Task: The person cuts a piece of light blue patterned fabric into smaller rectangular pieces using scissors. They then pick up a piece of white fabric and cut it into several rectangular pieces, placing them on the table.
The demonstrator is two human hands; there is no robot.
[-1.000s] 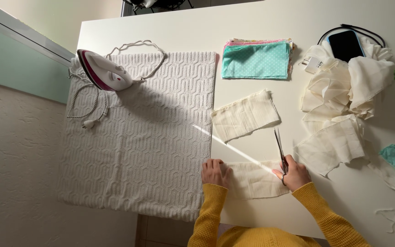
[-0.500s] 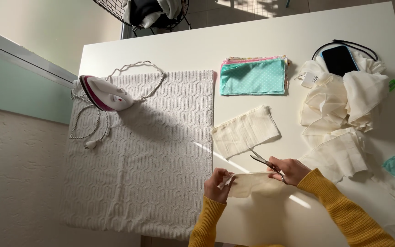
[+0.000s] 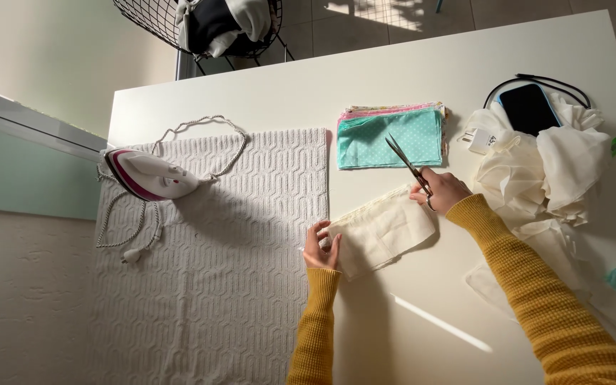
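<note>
My left hand (image 3: pixel 321 246) presses on the left end of a cream fabric rectangle (image 3: pixel 383 232) that lies on the white table (image 3: pixel 408 71). At the cloth's upper right corner, my right hand (image 3: pixel 440 191) holds a pair of scissors (image 3: pixel 406 162), blades slightly apart and pointing up-left over the table. The right hand's fingers also touch that corner of the cloth. Both arms wear mustard knit sleeves.
A stack of folded cloths, teal dotted on top (image 3: pixel 391 137), lies just beyond the scissors. A heap of cream fabric (image 3: pixel 543 178) with a phone (image 3: pixel 529 108) sits at right. A grey textured mat (image 3: pixel 229 249) carries an iron (image 3: pixel 150 176) and its cord. A wire basket (image 3: pixel 212 25) stands behind the table.
Both hands have carried a cream piece from the table's near edge onto the piece in the middle. The scissors now point toward the teal stack. The camera has come closer.
</note>
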